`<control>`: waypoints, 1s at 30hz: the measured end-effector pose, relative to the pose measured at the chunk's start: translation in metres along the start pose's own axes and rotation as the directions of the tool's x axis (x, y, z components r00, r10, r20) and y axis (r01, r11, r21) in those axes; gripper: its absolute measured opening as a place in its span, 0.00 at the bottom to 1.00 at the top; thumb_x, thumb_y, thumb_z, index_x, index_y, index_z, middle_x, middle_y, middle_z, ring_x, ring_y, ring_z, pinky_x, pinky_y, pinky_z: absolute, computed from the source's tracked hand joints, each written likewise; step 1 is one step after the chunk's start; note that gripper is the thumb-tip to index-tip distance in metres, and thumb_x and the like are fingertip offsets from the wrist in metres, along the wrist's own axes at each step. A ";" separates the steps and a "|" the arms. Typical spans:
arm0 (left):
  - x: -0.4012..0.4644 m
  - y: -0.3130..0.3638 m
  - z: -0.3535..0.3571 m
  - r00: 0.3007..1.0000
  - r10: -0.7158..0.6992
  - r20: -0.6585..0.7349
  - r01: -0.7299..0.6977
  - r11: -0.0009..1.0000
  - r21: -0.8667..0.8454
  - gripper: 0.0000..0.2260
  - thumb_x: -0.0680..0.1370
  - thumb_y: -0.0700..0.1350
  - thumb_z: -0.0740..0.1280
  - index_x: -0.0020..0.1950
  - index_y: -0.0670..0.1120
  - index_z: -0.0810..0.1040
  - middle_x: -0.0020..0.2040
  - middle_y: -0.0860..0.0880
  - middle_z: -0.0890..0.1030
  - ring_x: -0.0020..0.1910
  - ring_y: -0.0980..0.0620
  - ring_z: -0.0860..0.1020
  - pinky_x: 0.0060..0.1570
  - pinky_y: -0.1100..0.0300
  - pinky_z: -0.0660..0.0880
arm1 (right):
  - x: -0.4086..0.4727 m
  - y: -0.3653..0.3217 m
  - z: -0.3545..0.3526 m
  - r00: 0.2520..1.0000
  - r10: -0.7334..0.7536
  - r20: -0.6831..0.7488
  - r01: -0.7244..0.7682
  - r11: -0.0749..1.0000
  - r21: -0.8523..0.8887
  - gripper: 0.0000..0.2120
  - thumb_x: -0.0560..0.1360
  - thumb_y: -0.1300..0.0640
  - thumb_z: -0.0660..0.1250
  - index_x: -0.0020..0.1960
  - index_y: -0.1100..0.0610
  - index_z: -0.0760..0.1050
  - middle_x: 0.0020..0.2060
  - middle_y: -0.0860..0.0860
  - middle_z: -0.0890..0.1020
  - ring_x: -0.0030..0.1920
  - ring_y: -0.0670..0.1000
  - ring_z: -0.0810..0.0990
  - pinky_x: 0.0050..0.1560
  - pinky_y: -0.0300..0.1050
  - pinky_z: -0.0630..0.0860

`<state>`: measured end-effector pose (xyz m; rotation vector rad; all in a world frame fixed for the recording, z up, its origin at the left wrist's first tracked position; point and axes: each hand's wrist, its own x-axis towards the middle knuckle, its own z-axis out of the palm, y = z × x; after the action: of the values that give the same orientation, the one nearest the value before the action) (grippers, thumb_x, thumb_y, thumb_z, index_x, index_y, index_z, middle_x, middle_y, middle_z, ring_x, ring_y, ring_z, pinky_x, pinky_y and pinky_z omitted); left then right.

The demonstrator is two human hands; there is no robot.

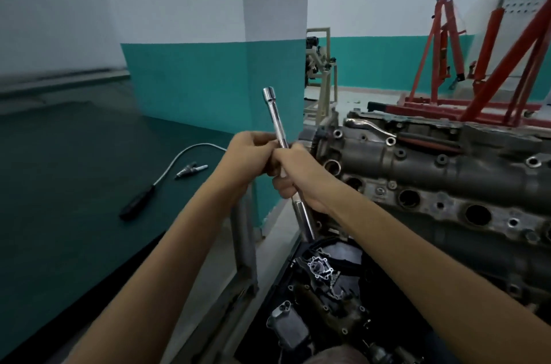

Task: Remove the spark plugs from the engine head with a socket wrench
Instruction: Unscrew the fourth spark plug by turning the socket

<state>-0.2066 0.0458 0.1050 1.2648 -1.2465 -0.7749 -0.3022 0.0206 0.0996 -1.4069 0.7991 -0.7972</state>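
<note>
I hold a long chrome socket extension (276,119) upright in front of me, its socket end pointing up. My left hand (249,155) pinches the shaft near its middle. My right hand (298,176) grips it just below, with the thicker lower part sticking out under the fist. The grey engine head (432,182) lies to the right, with several round plug wells along its top. One removed spark plug (190,170) lies on the dark green table (59,184) to the left.
A flexible pickup tool with a black handle (140,202) lies beside the spark plug. A tray of loose engine parts (322,289) sits below my arms. A red engine hoist (465,65) stands behind the engine. A teal and white pillar (223,80) rises straight ahead.
</note>
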 end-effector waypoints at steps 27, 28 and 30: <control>0.175 -0.181 -0.208 0.956 -0.210 -0.206 0.290 0.567 0.771 0.11 0.77 0.35 0.61 0.58 0.38 0.77 0.53 0.42 0.79 0.60 0.43 0.75 0.57 0.58 0.69 | 0.246 0.112 0.145 0.909 0.416 -0.022 -0.402 0.890 0.216 0.10 0.76 0.69 0.52 0.39 0.62 0.67 0.29 0.57 0.74 0.17 0.46 0.71 0.17 0.31 0.60; 0.176 -0.182 -0.208 0.958 -0.198 -0.207 0.284 0.565 0.774 0.11 0.76 0.35 0.61 0.55 0.39 0.79 0.54 0.42 0.80 0.59 0.44 0.75 0.56 0.60 0.69 | 0.248 0.110 0.145 0.905 0.426 -0.006 -0.413 0.881 0.231 0.10 0.76 0.70 0.53 0.38 0.61 0.67 0.29 0.57 0.74 0.18 0.46 0.71 0.17 0.31 0.60; 0.174 -0.184 -0.208 0.963 -0.167 -0.211 0.269 0.555 0.787 0.12 0.75 0.36 0.63 0.54 0.40 0.82 0.55 0.44 0.82 0.56 0.46 0.77 0.52 0.61 0.70 | 0.250 0.108 0.146 0.897 0.442 0.012 -0.430 0.866 0.254 0.10 0.76 0.69 0.54 0.38 0.61 0.68 0.30 0.57 0.75 0.20 0.47 0.72 0.18 0.31 0.61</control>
<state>0.0664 -0.1020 0.0003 2.2286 -1.4171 -0.2433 -0.0473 -0.1167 -0.0087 -0.9328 0.9726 -0.5539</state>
